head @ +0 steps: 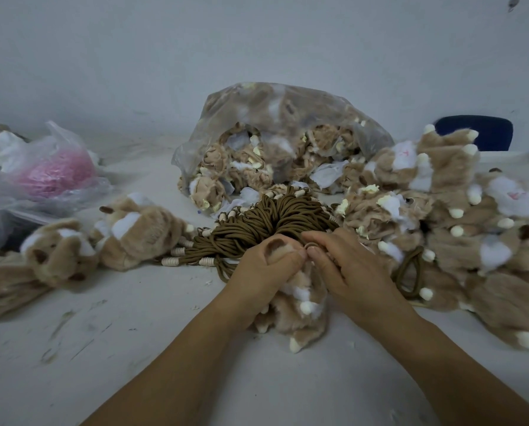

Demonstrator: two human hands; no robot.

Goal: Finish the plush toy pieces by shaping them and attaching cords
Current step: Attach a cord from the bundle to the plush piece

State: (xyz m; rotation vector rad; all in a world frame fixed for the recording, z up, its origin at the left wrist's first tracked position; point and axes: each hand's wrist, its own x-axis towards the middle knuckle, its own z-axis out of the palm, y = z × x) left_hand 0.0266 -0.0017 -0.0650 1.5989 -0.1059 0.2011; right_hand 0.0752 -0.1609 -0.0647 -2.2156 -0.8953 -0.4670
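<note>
- The left hand curls its fingers round the head end of a tan and white plush toy and grips it, with a brown ear showing between thumb and forefinger.
- The right hand meets it fingertip to fingertip; its thumb and forefinger pinch a small brown cord loop at the top of the toy.
- The toy hangs below both hands and rests on the white table, its cream-tipped paws pointing to 6 o'clock.
- Just beyond the hands, at 12 o'clock, a bundle of brown cords fans out, cream beads along its edge.
- Further off at 12 o'clock, a clear plastic bag lies open, stuffed with plush pieces.
- At 3 o'clock a heap of plush toys is piled up; one of them carries a brown cord.
- At 9 o'clock two plush toys lie side by side.
- At 10 o'clock a thin bag holds something pink.
- At 2 o'clock a dark blue chair back shows behind the heap.
</note>
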